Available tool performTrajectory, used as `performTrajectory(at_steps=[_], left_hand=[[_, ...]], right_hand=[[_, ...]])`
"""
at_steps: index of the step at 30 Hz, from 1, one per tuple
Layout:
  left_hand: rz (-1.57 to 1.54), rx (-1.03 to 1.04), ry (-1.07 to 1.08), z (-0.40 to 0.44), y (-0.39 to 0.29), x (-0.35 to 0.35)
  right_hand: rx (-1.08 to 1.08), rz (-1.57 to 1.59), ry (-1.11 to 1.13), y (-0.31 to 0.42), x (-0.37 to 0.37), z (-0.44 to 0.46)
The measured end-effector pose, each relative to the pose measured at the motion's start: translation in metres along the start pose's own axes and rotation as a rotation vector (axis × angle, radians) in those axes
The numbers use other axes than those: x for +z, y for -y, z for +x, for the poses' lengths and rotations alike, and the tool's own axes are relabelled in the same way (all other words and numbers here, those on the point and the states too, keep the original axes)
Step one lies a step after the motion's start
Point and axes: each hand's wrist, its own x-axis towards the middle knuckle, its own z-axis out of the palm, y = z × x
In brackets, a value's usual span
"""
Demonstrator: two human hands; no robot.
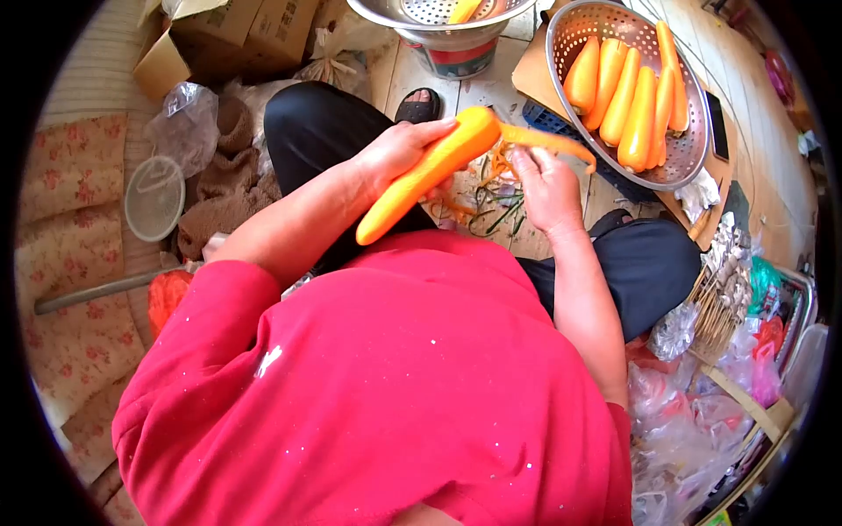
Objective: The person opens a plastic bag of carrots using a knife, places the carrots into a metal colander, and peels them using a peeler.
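Observation:
My left hand (399, 153) is wrapped around a large peeled carrot (430, 175), held at a slant above my lap with its thick end pointing away. Just right of that end, my right hand (545, 184) is closed, fingers pinched together. A long orange strip (548, 140) runs from the carrot's end past my right fingertips and looks blurred. What my right fingers grip is too hidden to make out. Below, orange and dark green peelings (495, 206) lie scattered on the floor between my legs.
At the upper right, a metal colander (561, 92) holds several peeled carrots (627, 96), with a phone (718, 127) beside it. Another colander (517, 7) rests on a bucket (452, 57) ahead. Cardboard boxes (232, 39) stand upper left; plastic bags (688, 430) pile at lower right.

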Motion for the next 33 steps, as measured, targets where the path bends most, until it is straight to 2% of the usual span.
performTrajectory(at_steps=[3,6,8,9,10,13,15,18,20,24,26,27,28,30,31,32,33], left_hand=[[0.009,-0.001,0.024,-0.003,0.003,-0.013],[0.010,-0.032,0.114,-0.011,0.006,-0.017],[0.011,0.118,0.189,-0.020,0.007,-0.012],[-0.065,0.091,0.104,-0.019,0.003,-0.012],[-0.126,0.087,0.138,-0.015,0.000,-0.019],[-0.184,0.150,0.039,-0.004,-0.004,-0.013],[-0.202,0.242,-0.021,0.010,-0.009,-0.012],[-0.267,0.156,-0.111,0.028,-0.012,-0.006],[-0.285,0.159,-0.115,0.032,-0.013,0.001],[-0.238,0.189,-0.150,0.025,-0.005,0.012],[-0.137,0.154,-0.154,0.010,-0.001,0.025],[-0.016,0.105,-0.052,0.006,0.004,0.016],[-0.050,0.101,-0.006,0.003,0.010,0.013],[0.089,0.061,0.111,-0.023,0.005,0.009],[0.060,0.108,0.138,-0.025,0.006,0.008],[0.057,0.112,0.133,-0.023,0.006,0.003],[-0.002,0.106,0.126,-0.017,0.005,-0.004]], right_hand=[[0.083,-0.016,0.100,-0.001,0.006,0.002],[0.313,-0.132,0.066,-0.017,0.010,0.004],[0.334,-0.080,0.071,-0.024,0.006,0.001],[0.279,-0.107,0.060,-0.021,0.006,0.001],[0.320,-0.078,0.088,-0.017,0.008,0.002],[0.201,0.106,0.013,0.002,0.014,-0.014],[0.037,0.142,0.031,0.031,0.009,-0.027],[-0.195,0.129,0.203,0.057,0.009,-0.043],[-0.301,0.100,0.216,0.057,0.011,-0.045],[-0.284,-0.025,0.174,0.044,0.014,-0.038],[-0.070,0.057,-0.053,0.020,0.019,-0.024],[0.046,0.018,-0.049,0.011,0.012,-0.014],[0.163,-0.018,-0.042,-0.001,0.003,-0.005],[0.050,-0.192,0.051,-0.039,-0.008,0.007],[0.251,-0.104,0.095,-0.051,-0.006,0.010],[0.246,-0.104,0.099,-0.040,-0.006,0.009],[0.309,0.061,0.069,-0.020,-0.006,0.007]])
